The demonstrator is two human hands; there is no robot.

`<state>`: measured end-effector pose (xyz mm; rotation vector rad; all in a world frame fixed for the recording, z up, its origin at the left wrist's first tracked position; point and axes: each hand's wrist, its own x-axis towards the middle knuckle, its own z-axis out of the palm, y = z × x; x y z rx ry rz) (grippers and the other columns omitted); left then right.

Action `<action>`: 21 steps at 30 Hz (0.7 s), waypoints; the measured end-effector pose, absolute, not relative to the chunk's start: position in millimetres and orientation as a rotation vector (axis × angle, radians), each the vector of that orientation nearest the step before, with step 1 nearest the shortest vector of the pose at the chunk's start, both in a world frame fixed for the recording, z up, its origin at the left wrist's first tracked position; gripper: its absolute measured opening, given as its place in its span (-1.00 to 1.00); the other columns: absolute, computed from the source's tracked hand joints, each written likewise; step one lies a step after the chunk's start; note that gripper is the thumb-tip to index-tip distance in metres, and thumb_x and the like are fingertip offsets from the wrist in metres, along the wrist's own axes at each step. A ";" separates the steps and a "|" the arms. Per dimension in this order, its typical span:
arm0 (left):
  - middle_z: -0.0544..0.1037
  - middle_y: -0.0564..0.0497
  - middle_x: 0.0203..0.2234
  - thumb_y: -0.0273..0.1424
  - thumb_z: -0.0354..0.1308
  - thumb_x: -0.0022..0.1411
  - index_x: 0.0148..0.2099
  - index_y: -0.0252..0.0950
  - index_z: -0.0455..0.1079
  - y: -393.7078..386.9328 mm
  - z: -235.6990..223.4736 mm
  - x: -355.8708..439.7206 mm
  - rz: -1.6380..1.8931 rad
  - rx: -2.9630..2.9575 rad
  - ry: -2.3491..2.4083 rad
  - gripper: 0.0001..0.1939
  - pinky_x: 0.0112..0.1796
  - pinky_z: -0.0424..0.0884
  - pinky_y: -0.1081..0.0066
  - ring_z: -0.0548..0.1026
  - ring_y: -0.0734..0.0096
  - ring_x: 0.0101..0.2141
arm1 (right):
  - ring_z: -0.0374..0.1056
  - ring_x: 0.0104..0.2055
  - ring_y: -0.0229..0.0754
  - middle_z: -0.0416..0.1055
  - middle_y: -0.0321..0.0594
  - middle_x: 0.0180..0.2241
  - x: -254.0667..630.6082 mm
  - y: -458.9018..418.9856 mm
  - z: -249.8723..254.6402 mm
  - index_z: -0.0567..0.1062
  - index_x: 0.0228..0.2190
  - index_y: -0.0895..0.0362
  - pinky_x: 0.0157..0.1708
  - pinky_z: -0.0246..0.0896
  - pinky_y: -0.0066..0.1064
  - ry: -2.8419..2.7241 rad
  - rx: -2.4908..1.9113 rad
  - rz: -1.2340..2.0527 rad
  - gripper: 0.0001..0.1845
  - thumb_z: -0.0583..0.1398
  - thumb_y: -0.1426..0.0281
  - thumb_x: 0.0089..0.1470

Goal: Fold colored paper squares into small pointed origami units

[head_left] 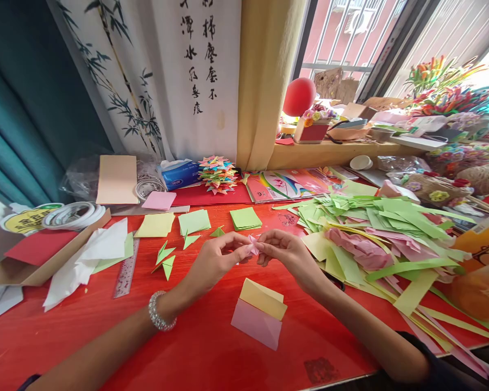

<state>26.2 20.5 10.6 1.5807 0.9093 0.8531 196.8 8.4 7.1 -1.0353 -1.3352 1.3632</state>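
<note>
Between my two hands, above the middle of the red table, is a small folded piece of pink paper (pixel 252 246). My left hand (pixel 224 252), with a beaded bracelet (pixel 162 311) on its wrist, pinches it from one side. From the other side my right hand (pixel 277 248) grips it with thumb and fingertips. Nearer to me lie a yellow folded sheet (pixel 263 298) and a pink creased sheet (pixel 256 323), overlapping. Left of my hands are small green folded paper pieces (pixel 168 266). Behind them sit stacks of yellow (pixel 155 225), pale green (pixel 194 221) and green (pixel 245 218) square paper.
A large heap of green, yellow and pink paper strips (pixel 375 233) covers the right side. At left are a clear ruler (pixel 126 269), white tissue (pixel 89 255) and a cardboard box (pixel 44 255). A multicoloured folded-paper ball (pixel 217 175) and tissue pack (pixel 181 174) stand at the back.
</note>
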 end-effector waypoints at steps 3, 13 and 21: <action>0.50 0.01 -0.42 -0.23 0.11 0.10 -0.17 -0.29 0.28 21.9 8.7 28.3 0.866 1.482 0.948 -0.71 -0.27 0.39 0.37 0.48 0.37 -0.34 | 0.34 -0.53 -0.30 0.38 -0.30 -0.55 196.6 8.7 3.8 0.36 -0.46 0.16 -0.48 0.28 -0.45 -1.371 -1.000 1.327 -0.77 0.22 0.26 -0.07; 0.51 0.01 -0.41 -0.25 0.11 0.10 -0.07 -0.25 0.23 24.5 6.5 26.5 0.873 1.580 0.990 -0.65 -0.26 0.33 0.37 0.46 0.35 -0.32 | 0.34 -0.58 -0.30 0.40 -0.27 -0.58 197.6 11.6 0.4 0.45 -0.43 0.20 -0.51 0.31 -0.42 -1.383 -1.071 1.408 -0.68 0.21 0.17 -0.09; 0.55 -0.01 -0.38 -0.24 0.09 0.11 -0.12 -0.25 0.27 21.9 9.6 26.4 0.843 1.638 1.037 -0.70 -0.28 0.32 0.38 0.47 0.33 -0.32 | 0.34 -0.61 -0.32 0.39 -0.26 -0.61 198.2 10.9 0.8 0.45 -0.51 0.21 -0.54 0.32 -0.46 -1.380 -1.132 1.410 -0.65 0.19 0.14 -0.07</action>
